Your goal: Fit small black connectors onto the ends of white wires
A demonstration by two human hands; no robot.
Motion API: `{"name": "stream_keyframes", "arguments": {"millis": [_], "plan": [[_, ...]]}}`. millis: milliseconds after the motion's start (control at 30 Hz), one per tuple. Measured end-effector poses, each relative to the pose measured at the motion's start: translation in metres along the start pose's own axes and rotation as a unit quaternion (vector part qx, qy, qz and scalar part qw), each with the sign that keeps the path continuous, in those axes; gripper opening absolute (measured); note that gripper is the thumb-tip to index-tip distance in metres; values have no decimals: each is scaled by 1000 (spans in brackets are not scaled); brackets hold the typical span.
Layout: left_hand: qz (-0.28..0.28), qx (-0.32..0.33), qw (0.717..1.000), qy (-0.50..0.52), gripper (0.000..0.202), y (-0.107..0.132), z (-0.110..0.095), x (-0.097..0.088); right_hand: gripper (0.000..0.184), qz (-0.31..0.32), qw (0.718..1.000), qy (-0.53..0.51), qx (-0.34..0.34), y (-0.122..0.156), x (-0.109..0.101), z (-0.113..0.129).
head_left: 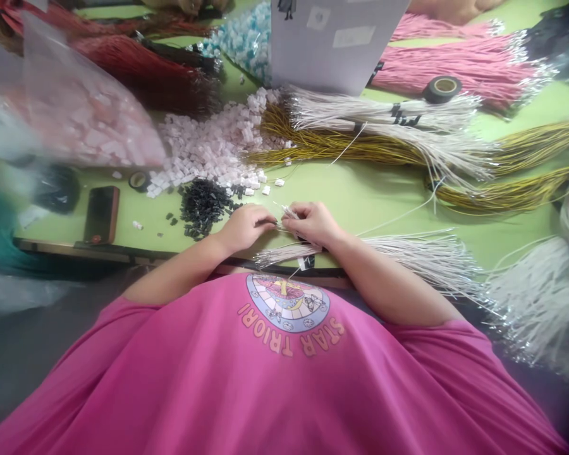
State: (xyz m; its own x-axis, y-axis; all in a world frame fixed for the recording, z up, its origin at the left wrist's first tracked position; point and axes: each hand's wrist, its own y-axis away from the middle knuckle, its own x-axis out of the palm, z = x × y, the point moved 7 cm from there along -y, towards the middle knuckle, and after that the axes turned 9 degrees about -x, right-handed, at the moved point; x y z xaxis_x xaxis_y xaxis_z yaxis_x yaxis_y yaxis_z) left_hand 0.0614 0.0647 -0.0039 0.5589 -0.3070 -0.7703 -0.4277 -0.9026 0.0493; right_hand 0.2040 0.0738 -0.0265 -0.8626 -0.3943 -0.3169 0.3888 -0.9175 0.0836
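White wires (pixel 286 209) pinched in R grip (pixel 313 223), ends nr L grip (pixel 246 227).

A pale green table (pixel 379 196) spreads broad and smooth before me, its near rim dark, with a strip of tan along the left. Soft, pale light washes over the top, hazing at the left. Below that corner, dim grey, perhaps floor (pixel 33 347), blurs into shadow.
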Motion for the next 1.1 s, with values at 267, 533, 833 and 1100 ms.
{"name": "stream_keyframes", "arguments": {"millis": [267,533,833,1100], "plan": [[-23,-84,986,-144,21,-14,32,-35,26,21,979,-181,90,1,6,-16],[51,-56,975,-208,18,-31,25,-4,16,0,993,-106,55,-1,5,-11],[13,-87,996,1,20,-13,10,-20,13,7,999,-25,44,1,3,4],[30,-168,940,297,21,-6,14,1,16,2,998,-55,43,2,3,3]]}}
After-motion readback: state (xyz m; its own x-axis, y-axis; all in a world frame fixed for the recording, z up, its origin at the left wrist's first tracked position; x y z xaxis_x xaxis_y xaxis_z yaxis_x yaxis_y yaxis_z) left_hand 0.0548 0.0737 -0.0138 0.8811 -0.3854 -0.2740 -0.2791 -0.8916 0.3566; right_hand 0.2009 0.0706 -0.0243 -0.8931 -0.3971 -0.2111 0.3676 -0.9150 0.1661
